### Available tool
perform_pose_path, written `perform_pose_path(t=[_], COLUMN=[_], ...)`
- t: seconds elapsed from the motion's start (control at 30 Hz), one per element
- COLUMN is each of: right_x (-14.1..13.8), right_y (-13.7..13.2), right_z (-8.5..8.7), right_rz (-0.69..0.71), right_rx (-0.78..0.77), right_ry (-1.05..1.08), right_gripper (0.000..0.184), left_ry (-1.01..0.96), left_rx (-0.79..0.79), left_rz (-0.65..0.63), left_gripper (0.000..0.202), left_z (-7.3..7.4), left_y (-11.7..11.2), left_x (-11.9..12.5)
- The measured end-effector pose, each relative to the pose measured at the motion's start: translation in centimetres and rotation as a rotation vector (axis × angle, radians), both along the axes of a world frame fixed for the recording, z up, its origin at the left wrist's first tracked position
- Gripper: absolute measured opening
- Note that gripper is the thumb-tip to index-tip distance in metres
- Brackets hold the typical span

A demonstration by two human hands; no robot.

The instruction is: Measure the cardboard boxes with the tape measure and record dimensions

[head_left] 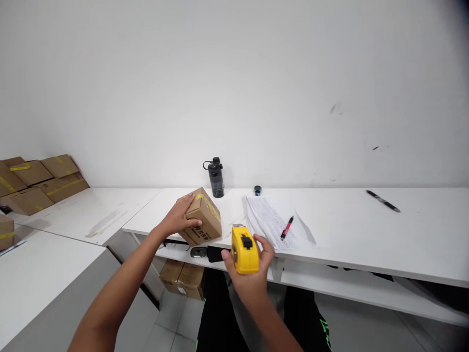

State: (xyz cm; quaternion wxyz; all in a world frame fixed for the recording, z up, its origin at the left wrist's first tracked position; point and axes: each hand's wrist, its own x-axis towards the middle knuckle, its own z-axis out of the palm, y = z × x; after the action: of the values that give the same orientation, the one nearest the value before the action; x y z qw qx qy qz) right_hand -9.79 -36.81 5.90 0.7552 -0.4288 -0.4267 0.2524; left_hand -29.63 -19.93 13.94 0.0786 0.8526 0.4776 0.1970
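My left hand (pixel 183 215) grips a small cardboard box (pixel 205 222) with yellow tape on top and dark print on its side. The box is tilted at the front edge of the white table (pixel 340 230). In my right hand (pixel 252 278) is a yellow tape measure (pixel 245 252) with a black button, held up in front of the table edge. Its fingers and thumb wrap round the sides of the case. Right of the tape measure lie printed sheets of paper (pixel 266 220) with a red and black pen (pixel 287 228) on them.
A dark water bottle (pixel 217 181) stands behind the box, with a watch (pixel 257 190) farther right. A black and grey pen (pixel 383 200) lies at the right. Taped boxes (pixel 60 188) are stacked at the far left. Under the table are a shelf (pixel 330 286) and more cartons (pixel 188 281).
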Motion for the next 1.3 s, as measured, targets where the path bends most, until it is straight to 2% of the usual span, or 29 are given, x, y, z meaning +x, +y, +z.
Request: perform_pose_path(t=[0.07, 0.13, 0.23, 0.3, 0.4, 0.5, 0.57, 0.63, 0.7, 0.73, 0.77, 0.83, 0.93, 1.0, 1.07, 1.13, 1.3], right_x=[1.5, 3.2, 5.8, 7.5, 9.6, 11.5, 12.7, 13.9, 14.8, 15.1, 15.2, 14.7, 12.9, 11.8, 11.0, 10.8, 11.1], right_y=[0.6, 1.5, 3.4, 4.4, 4.5, 3.1, 1.9, 1.1, 0.8, 0.8, 0.9, 1.1, 1.0, 0.8, 0.9, 1.3, 3.7], right_z=[1.1, 2.3, 3.6, 4.0, 3.3, 1.4, 0.1, -0.5, -0.2, 0.2, 0.7, 1.9, 3.5, 4.5, 5.3, 6.1, 7.0], right_rz=[-0.047, -0.07, -0.041, 0.033, 0.152, 0.179, 0.163, 0.142, 0.128, 0.136, 0.159, 0.234, 0.361, 0.495, 0.645, 0.747, 0.87], right_rx=[0.02, 0.047, 0.042, -0.024, -0.179, -0.296, -0.33, -0.346, -0.352, -0.355, -0.357, -0.35, -0.319, -0.311, -0.313, -0.315, -0.353], right_ry=[-0.037, -0.062, -0.072, -0.062, -0.106, -0.15, -0.11, -0.057, -0.04, -0.047, -0.062, -0.101, -0.155, -0.234, -0.323, -0.384, -0.372], right_gripper=[0.063, 0.058, 0.059, 0.062, 0.066, 0.063, 0.059, 0.056, 0.053, 0.052, 0.053, 0.055, 0.056, 0.053, 0.05, 0.049, 0.052], left_ry=[-0.186, -0.339, -0.468, -0.544, -0.637, -0.678, -0.698, -0.7, -0.681, -0.664, -0.656, -0.703, -0.788, -0.807, -0.805, -0.797, -0.847], left_rx=[-0.008, -0.034, -0.032, -0.01, -0.041, -0.079, 0.016, 0.217, 0.381, 0.36, 0.274, -0.018, -0.498, -0.706, -0.822, -0.868, -0.949], left_rz=[0.043, 0.037, -0.011, 0.017, 0.042, 0.07, 0.154, 0.208, 0.174, 0.135, 0.081, -0.014, -0.152, -0.258, -0.313, -0.304, -0.319], left_gripper=[0.098, 0.093, 0.083, 0.077, 0.074, 0.091, 0.1, 0.094, 0.073, 0.055, 0.041, 0.034, 0.042, 0.05, 0.057, 0.06, 0.047], left_z=[-1.0, -2.5, -5.5, -7.9, -11.1, -12.6, -12.0, -10.3, -7.9, -6.8, -5.7, -4.2, -3.2, -3.1, -3.0, -2.7, -1.1], left_y=[-0.7, -1.3, -1.3, -0.8, 0.5, 1.2, 0.5, -1.2, -3.8, -5.2, -6.6, -9.1, -11.1, -11.5, -11.3, -11.0, -9.4], left_x=[-1.1, -1.2, 0.0, 0.8, 1.4, 1.4, 1.6, 2.2, 3.4, 4.2, 5.2, 7.4, 10.0, 10.7, 10.6, 10.0, 8.3])
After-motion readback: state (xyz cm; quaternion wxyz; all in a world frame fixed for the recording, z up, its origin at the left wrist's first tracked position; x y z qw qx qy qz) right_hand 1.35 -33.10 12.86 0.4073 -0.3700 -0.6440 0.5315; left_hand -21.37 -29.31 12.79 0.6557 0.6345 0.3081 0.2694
